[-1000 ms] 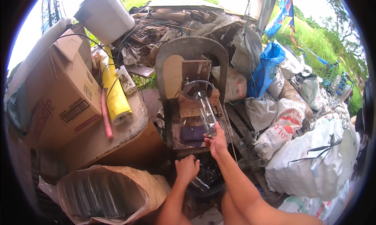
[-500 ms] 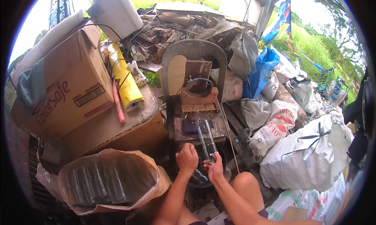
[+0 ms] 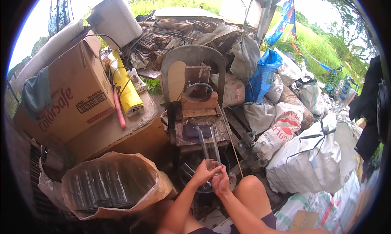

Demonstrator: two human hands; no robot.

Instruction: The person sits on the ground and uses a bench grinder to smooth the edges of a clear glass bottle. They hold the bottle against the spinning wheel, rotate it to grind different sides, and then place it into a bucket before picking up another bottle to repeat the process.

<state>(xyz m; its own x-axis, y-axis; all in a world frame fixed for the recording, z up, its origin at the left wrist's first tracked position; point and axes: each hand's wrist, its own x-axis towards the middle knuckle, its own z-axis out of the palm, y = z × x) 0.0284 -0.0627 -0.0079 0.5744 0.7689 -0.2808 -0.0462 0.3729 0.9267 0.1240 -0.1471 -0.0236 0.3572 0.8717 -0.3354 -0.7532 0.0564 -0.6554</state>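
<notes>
A tall clear glass cylinder (image 3: 209,140) leans slightly left, its upper end over a dark pad (image 3: 196,132) on the worn wooden stand. Around its lower end are both my hands. The fingers of my left hand (image 3: 203,173) curl about the glass from the left. My right hand (image 3: 221,182) grips the bottom end from the right, just below the left fingers. Beneath them sits a dark round basin (image 3: 188,177) with more clear glass in it. At the stand's back, a round dark-rimmed glass piece (image 3: 198,92) rests on a wooden block (image 3: 198,105).
To the left, an open brown paper sack (image 3: 163,185) holds several clear glass cylinders. Behind it, a cardboard box (image 3: 65,91), a yellow roll (image 3: 126,85) and a red stick (image 3: 118,107) lie on a wooden surface. Stuffed white sacks (image 3: 305,156) crowd the right side. A plastic chair back (image 3: 193,50) rises behind the stand.
My left hand has moved right and down from a closed fist beside the glass and now grips its lower end with my right hand. The view has shifted slightly.
</notes>
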